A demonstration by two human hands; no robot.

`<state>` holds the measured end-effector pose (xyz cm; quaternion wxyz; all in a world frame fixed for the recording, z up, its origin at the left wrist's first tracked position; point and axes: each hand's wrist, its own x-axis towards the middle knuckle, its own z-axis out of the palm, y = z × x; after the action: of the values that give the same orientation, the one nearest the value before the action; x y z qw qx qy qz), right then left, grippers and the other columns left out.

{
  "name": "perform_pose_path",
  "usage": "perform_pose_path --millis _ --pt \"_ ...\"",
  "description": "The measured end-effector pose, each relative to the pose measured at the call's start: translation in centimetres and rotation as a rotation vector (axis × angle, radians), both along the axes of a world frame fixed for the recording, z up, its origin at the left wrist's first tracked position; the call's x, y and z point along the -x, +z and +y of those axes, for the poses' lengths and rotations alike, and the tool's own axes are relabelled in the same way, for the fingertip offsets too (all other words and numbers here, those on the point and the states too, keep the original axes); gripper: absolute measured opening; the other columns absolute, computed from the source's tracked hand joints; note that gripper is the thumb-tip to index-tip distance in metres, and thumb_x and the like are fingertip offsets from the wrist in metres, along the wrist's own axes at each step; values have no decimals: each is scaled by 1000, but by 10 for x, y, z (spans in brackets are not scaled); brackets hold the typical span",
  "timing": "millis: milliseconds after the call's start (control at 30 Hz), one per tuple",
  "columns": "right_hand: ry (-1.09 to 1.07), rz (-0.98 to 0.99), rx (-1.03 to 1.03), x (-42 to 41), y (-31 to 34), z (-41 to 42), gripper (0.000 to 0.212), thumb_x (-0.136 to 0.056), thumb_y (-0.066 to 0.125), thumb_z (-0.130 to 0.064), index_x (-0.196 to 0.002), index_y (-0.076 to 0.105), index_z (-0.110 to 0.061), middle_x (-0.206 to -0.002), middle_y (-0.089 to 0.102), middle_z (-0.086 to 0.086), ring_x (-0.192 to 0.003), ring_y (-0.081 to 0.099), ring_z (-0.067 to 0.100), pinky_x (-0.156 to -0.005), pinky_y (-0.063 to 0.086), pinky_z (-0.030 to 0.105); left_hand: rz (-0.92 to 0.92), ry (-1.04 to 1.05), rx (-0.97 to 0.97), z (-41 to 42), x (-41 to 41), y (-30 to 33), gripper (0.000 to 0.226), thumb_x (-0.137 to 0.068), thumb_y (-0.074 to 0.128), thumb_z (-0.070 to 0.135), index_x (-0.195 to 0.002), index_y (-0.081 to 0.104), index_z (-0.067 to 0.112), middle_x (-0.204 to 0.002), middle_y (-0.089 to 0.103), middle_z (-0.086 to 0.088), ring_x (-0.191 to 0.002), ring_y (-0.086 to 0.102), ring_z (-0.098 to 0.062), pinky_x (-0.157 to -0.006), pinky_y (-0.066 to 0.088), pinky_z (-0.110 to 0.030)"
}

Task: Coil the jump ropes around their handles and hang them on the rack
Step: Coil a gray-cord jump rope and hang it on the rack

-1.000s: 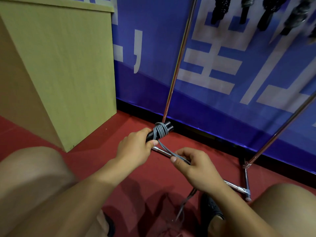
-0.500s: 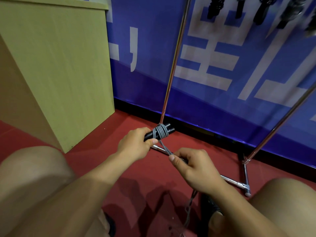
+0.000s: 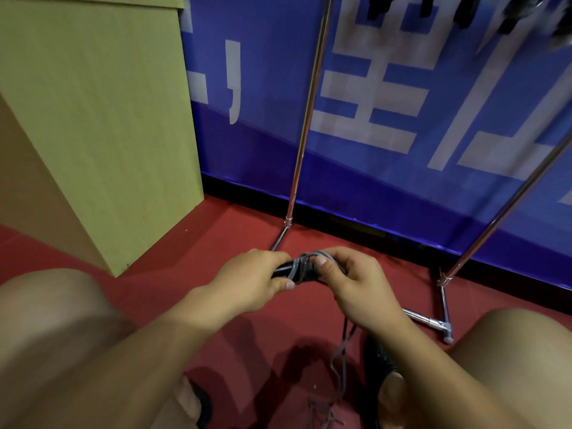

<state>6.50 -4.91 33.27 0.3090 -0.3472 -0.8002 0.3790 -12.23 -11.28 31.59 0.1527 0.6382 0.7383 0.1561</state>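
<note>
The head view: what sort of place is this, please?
Probably a gym or sports equipment corner: a red sport-type floor, a blue banner with large white characters on the wall, and a chrome metal rack with dark coiled jump ropes hanging from it.

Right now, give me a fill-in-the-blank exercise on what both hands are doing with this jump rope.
1. The left hand grips the black ____ of the jump rope.
2. The right hand holds the grey ____ at the coil.
3. Loose rope hangs down toward the ____ floor.
4. The chrome rack stands before a ____ banner.

Missing words: handles; rope; red; blue
</note>
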Motion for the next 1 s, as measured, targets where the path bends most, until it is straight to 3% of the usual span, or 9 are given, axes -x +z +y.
perform_pose_path --millis 133,267,400,533,633,700,833,933,1000 --pt "-67 -76 -186 -1 -6 4 11 -96 61 -24 -88 69 -24 -72 65 -17 -70 60 -2 -64 43 15 36 -146 38 -3 -5 4 33 -91 64 44 -122 56 36 -106 68 9 -100 64 -22 -78 49 -33" --pt "-119 -74 -289 -4 -5 10 5 -89 68 -20 -89 69 -25 -82 67 -13 -81 60 1 -72 42 13 -45 -255 50 -6 -4 8 46 -92 66 34 -135 51 42 -119 66 14 -108 60 -12 -80 39 -24" --pt "-181 -82 -188 -9 2 17 5 -84 76 -27 -82 71 -29 -79 70 -17 -79 62 -3 -71 44 12 -164 -327 48 -10 -3 9 47 -92 67 27 -135 53 38 -123 65 15 -112 60 -6 -96 48 -34" --pt "-142 -37 -61 -14 10 25 13 -79 82 -28 -80 70 -33 -78 72 -18 -76 64 -5 -70 46 9 -382 -385 67 -14 1 13 43 -93 65 17 -134 57 28 -121 67 12 -109 62 -6 -99 49 -37" --pt "-57 80 88 -18 16 31 15 -75 83 -19 -86 73 -23 -79 73 -7 -73 63 5 -74 52 22 -583 -390 93 -18 1 16 45 -94 64 9 -137 56 17 -112 70 7 -92 67 -16 -89 54 -36" --pt "-17 147 160 -18 18 31 16 -75 80 -18 -89 72 -18 -77 69 -5 -71 59 9 -70 50 24 -714 -383 91 -20 1 20 44 -94 64 3 -137 55 10 -98 69 12 -79 64 -15 -81 53 -30" --pt "80 169 157 -14 15 26 17 -80 80 -23 -87 68 -12 -74 66 -4 -66 57 10 -62 48 26 -861 -414 27 -24 -1 32 32 -94 62 -3 -118 64 18 -93 66 1 -76 63 -11 -75 52 -25" --pt "94 84 76 -11 15 24 19 -74 68 1 -82 66 -16 -69 67 -12 -62 57 -1 -61 46 15 -934 -371 -41 -23 -1 35 32 -94 61 -2 -118 62 20 -92 67 -6 -74 63 -10 -71 51 -23" --pt "62 35 77 -9 13 22 26 -82 62 9 -74 63 -16 -59 63 -13 -53 53 -4 -54 42 11 -953 -330 -95 -21 -1 33 33 -94 62 3 -121 62 22 -91 66 -19 -72 62 -13 -68 50 -23"
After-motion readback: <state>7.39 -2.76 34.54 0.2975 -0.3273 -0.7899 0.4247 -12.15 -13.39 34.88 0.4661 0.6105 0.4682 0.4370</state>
